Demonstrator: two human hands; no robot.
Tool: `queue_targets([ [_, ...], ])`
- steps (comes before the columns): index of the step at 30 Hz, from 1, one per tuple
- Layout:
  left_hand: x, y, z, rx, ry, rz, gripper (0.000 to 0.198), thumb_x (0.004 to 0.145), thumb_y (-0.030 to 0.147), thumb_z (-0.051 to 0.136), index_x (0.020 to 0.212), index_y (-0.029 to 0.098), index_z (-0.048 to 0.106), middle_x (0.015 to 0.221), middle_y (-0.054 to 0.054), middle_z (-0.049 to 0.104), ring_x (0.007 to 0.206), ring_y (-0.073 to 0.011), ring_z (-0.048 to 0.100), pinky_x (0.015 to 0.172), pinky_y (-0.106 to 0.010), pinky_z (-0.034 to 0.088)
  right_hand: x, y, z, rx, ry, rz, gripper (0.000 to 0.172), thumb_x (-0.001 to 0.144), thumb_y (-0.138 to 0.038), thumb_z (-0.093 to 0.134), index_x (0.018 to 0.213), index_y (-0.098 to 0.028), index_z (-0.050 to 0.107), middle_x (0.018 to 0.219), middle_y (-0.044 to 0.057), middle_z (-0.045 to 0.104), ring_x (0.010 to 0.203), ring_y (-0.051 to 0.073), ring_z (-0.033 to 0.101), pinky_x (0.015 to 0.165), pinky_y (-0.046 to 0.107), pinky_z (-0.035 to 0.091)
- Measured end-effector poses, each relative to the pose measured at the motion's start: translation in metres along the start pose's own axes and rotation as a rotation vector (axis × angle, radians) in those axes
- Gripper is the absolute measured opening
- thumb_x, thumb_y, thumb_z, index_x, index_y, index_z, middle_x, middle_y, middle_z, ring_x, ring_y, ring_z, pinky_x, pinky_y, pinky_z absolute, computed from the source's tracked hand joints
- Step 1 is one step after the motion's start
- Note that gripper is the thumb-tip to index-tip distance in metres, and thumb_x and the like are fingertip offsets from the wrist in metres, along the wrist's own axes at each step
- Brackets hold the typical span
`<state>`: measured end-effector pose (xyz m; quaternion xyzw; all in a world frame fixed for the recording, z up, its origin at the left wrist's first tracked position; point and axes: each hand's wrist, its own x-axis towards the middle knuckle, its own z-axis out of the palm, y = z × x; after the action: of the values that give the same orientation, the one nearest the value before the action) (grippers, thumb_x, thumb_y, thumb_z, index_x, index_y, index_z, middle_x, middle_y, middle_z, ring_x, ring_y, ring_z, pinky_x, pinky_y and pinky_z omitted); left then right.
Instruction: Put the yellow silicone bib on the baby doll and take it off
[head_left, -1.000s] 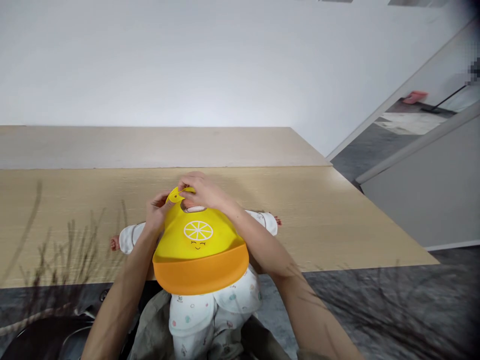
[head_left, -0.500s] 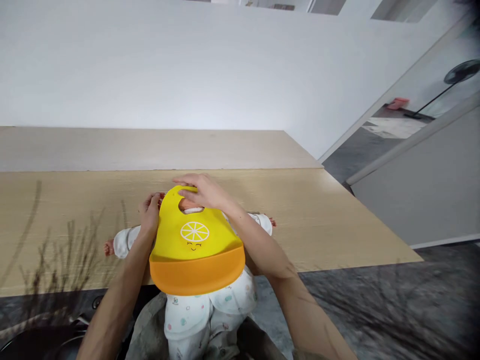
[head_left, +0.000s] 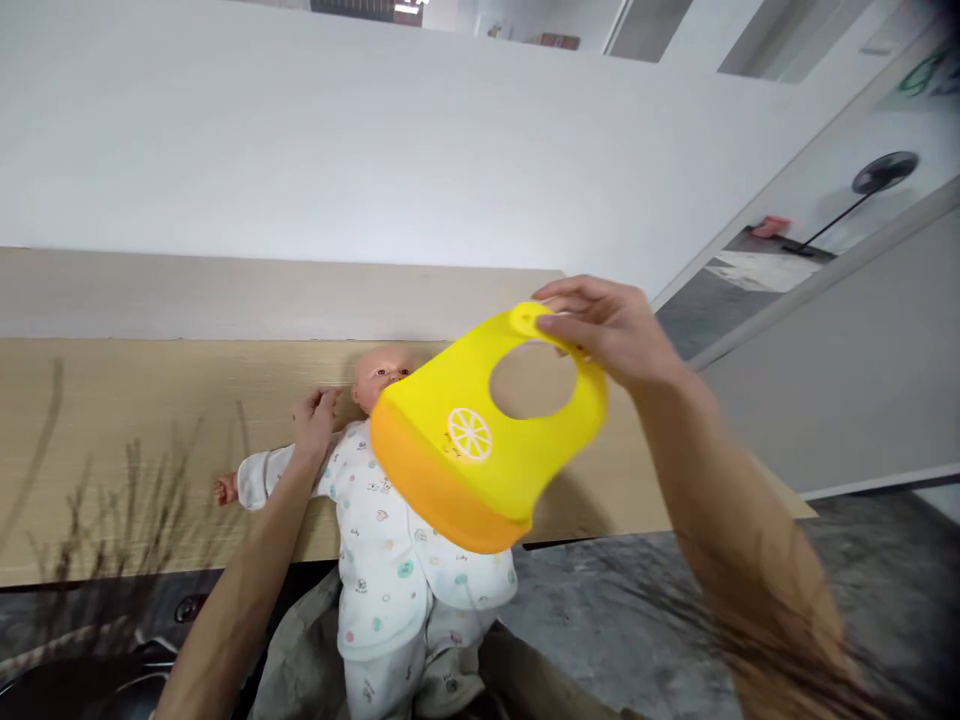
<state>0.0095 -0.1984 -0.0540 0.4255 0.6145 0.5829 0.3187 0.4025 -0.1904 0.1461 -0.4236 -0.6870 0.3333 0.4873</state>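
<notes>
Head view:
Bib: yellow silicone bib with orange pocket (head_left: 457, 440) is in the air over the doll, long axis tilted, neck hole to upper right, pocket to lower left.
Right grip (head_left: 607, 335): closed, pinches the bib's top strap.
Left grip (head_left: 316, 425): open, has nothing, is just beside the doll's head.
Doll: baby doll in white printed clothes (head_left: 382, 520) lies on the light wooden surface (head_left: 150, 420).

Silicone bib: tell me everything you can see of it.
A silicone bib, bright yellow, with an orange crumb pocket along its lower edge, a white citrus-slice print and a round neck hole. It hangs tilted in mid-air over the baby doll, pinched at its upper strap by the right hand; nothing else visibly touches it.
</notes>
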Motion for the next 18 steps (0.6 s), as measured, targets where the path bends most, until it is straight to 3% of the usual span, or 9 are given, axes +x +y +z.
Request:
queue_targets([
  [4, 0.002, -0.002, 0.001, 0.014, -0.038, 0.017, 0.016, 0.088, 0.034, 0.066, 0.083, 0.022, 0.075, 0.089, -0.007, 0.077, 0.092, -0.0258, 0.068, 0.093, -0.041, 0.053, -0.013, -0.016, -0.063, -0.139, 0.217, 0.041, 0.046, 0.079, -0.048, 0.107, 0.111, -0.023, 0.087, 0.089, 0.007, 0.081, 0.063, 0.013, 0.063, 0.057, 0.030, 0.047],
  [8, 0.004, -0.001, 0.002, 0.033, -0.044, 0.006, 0.014, 0.084, 0.032, 0.065, 0.084, 0.023, 0.075, 0.086, -0.006, 0.075, 0.092, -0.0272, 0.070, 0.096, -0.044, 0.055, -0.021, -0.035, -0.104, -0.271, 0.397, 0.068, 0.061, 0.068, -0.059, 0.110, 0.114, -0.027, 0.087, 0.097, 0.008, 0.083, 0.071, 0.018, 0.071, 0.062, 0.035, 0.051],
  [10, 0.004, 0.001, 0.003, 0.036, -0.042, -0.001, 0.013, 0.083, 0.031, 0.064, 0.082, 0.023, 0.074, 0.085, -0.005, 0.075, 0.092, -0.0278, 0.070, 0.099, -0.045, 0.056, -0.021, -0.041, -0.115, -0.301, 0.456, 0.071, 0.060, 0.065, -0.062, 0.111, 0.109, -0.029, 0.088, 0.100, 0.010, 0.084, 0.076, 0.022, 0.075, 0.062, 0.038, 0.057],
  [14, 0.004, 0.002, 0.003, 0.039, -0.044, 0.011, 0.014, 0.082, 0.031, 0.063, 0.083, 0.023, 0.075, 0.090, -0.007, 0.078, 0.097, -0.0296, 0.072, 0.105, -0.049, 0.055, -0.008, -0.037, -0.127, -0.384, 0.496, 0.098, 0.039, 0.080, -0.055, 0.106, 0.106, -0.034, 0.087, 0.101, 0.009, 0.084, 0.088, 0.031, 0.080, 0.074, 0.050, 0.071],
  [18, 0.003, 0.003, 0.001, 0.042, -0.044, 0.024, 0.015, 0.081, 0.033, 0.064, 0.083, 0.024, 0.076, 0.092, -0.008, 0.079, 0.098, -0.0304, 0.071, 0.106, -0.050, 0.055, 0.021, -0.014, -0.126, -0.387, 0.534, 0.182, 0.026, 0.090, -0.037, 0.100, 0.106, -0.027, 0.082, 0.094, 0.006, 0.081, 0.088, 0.028, 0.079, 0.081, 0.047, 0.070],
])
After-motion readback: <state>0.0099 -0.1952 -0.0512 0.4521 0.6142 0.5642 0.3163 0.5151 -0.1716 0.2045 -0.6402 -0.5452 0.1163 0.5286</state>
